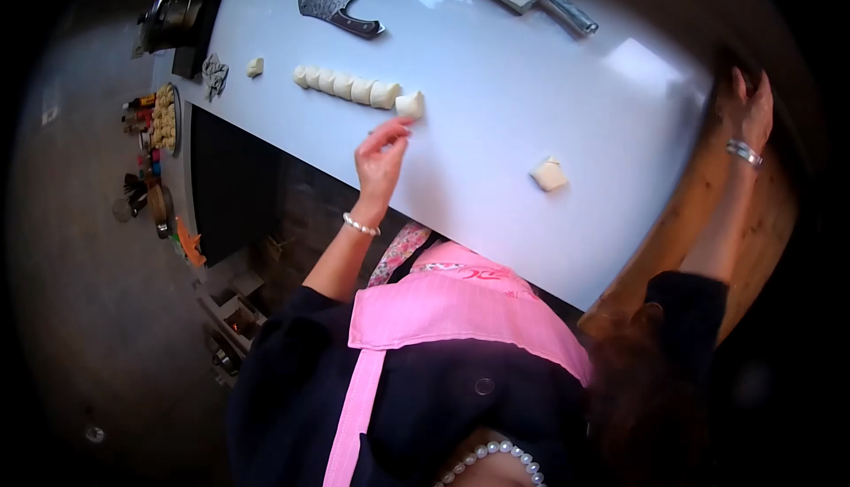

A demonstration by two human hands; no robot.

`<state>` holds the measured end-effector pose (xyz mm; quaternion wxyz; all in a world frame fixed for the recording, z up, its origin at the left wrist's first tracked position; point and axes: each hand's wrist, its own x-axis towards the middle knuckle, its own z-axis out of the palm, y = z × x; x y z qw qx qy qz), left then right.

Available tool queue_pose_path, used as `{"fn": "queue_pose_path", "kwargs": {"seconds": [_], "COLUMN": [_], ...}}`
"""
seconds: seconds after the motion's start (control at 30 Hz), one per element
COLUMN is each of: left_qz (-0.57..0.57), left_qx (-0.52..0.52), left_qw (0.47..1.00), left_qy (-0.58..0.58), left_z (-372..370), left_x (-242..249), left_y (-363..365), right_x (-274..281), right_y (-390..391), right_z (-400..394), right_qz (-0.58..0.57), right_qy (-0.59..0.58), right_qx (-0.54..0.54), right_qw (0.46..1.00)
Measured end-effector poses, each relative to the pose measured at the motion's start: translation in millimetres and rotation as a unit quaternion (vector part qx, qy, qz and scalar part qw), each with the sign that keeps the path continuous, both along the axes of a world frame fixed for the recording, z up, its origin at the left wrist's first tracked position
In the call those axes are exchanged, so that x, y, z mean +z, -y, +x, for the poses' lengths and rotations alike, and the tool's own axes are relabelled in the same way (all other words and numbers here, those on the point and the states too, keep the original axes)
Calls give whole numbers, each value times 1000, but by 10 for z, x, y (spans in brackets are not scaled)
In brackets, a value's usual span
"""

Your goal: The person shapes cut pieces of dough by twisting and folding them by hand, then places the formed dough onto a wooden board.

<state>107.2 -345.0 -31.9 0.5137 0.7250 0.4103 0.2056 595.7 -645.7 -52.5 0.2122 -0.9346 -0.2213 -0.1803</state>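
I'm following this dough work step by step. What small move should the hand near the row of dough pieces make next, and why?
Probably close the left hand on the end cream dough piece. Its fingertips hover just below that piece, not yet gripping, and it already sits slightly off the row of cream dough pieces on the white table. The right hand rests at the far edge.

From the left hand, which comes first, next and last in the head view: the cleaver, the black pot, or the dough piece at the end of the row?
Measured from the left hand:
1. Dough piece, at the row's near end, just beyond the fingertips.
2. Cleaver, farther back on the white table.
3. Black pot, at the table's far left corner.
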Motion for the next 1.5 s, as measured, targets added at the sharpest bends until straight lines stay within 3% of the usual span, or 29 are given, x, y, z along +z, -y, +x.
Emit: {"fn": "queue_pose_path", "kwargs": {"seconds": [0.03, 0.07, 0.1, 0.17, 0.2, 0.23, 0.3, 0.33, 0.43, 0.53, 0.63, 0.73, 0.83, 0.97, 1.1, 1.2, 1.23, 1.33, 1.43, 1.5], "left_qz": [80, 160, 239, 313, 350, 385, 412, 414, 361, 345, 284, 49, 57, 28, -32, -27, -16, -15, -125, -126], "left_qx": [-22, -46, -71, -149, -187, -238, -297, -331, -382, -393, -318, -266, -293, -280, -298, -308, -306, -299, -246, -268], "left_qw": [997, 986, 968, 936, 914, 883, 853, 840, 836, 842, 896, 961, 949, 959, 953, 947, 947, 954, 960, 952], "left_qy": [-3, -3, -1, -56, -81, -123, -119, -117, -156, -130, -120, -54, -107, -23, 54, 93, 97, 27, 49, 76], "left_z": [1, 40, 78, 185, 242, 274, 360, 406, 404, 429, 344, 259, 168, 76, 78, 96, 94, 48, 27, 24], "left_x": [-10, -3, 16, 41, 83, 151, 201, 414, 433, 365, 264, 228, -2, -88, -218, -236, -235, -134, -141, -196], "left_y": [-120, -245, -350, -472, -514, -563, -629, -560, -588, -615, -603, -459, -212, -264, -378, -239, -195, -94, -154, -141], "right_x": [80, 634, 547, 386, 296, 140, 49, 252, 169, 188, 192, 349, 191, 9, 109, 7, -12, 42, -93, -149], "right_y": [-180, -590, -718, -1139, -1314, -1498, -1800, -1834, -2154, -2367, -2388, -2039, -1748, -1521, -1525, -1678, -1723, -1777, -1690, -1685], "right_z": [-353, -1217, -1561, -2491, -2865, -3192, -3641, -3775, -4019, -4120, -4159, -4157, -4184, -4322, -4487, -4536, -4521, -4482, -4497, -4519], "right_qz": [157, 302, 333, 278, 218, 244, 255, 257, 227, 244, 329, 356, 338, 383, 393, 450, 453, 340, 383, 423], "right_qy": [-65, -263, -364, -519, -549, -588, -617, -637, -524, -432, -489, -448, -506, -448, -507, -473, -458, -396, -396, -417], "right_qx": [57, 30, 97, 168, 209, 202, 163, 132, 112, 109, 42, 62, 49, -39, -82, -60, -56, -68, -66, -64], "right_qw": [984, 916, 864, 791, 779, 744, 726, 715, 813, 862, 807, 818, 792, 807, 762, 755, 763, 850, 832, 802]}}
